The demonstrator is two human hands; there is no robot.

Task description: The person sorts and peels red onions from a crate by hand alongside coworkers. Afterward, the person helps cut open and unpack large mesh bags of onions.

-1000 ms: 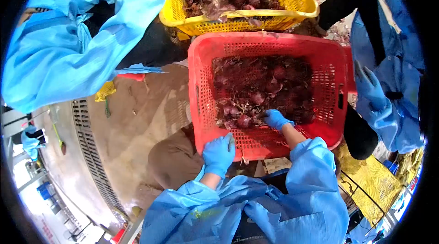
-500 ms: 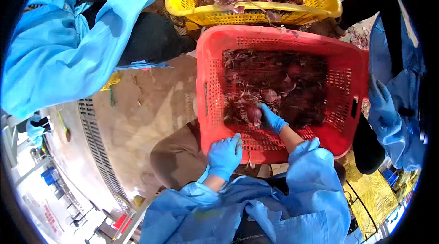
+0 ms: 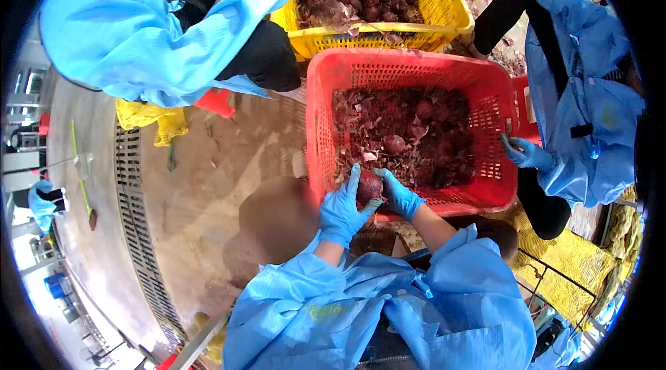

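A red onion (image 3: 368, 188) sits between my two blue-gloved hands over the near edge of the red crate (image 3: 320, 92). My left hand (image 3: 343, 212) grips it from the left, thumb along its lower side. From the right, my right hand (image 3: 401, 196) holds the same onion, with its fingertips partly hidden. Inside the crate lie several more red onions among dry skins, one loose onion (image 3: 394, 144) just beyond my hands.
Behind the red crate stands a yellow crate (image 3: 374, 38) of onions. A co-worker's sleeve (image 3: 166, 57) is at upper left, and another co-worker's gloved hand (image 3: 527, 155) is near the crate's right side. A drain grate (image 3: 139, 210) crosses the floor, left.
My right hand has come back from inside the crate to the near edge with an onion. My left hand has left the rim and joined it. The view has shifted.
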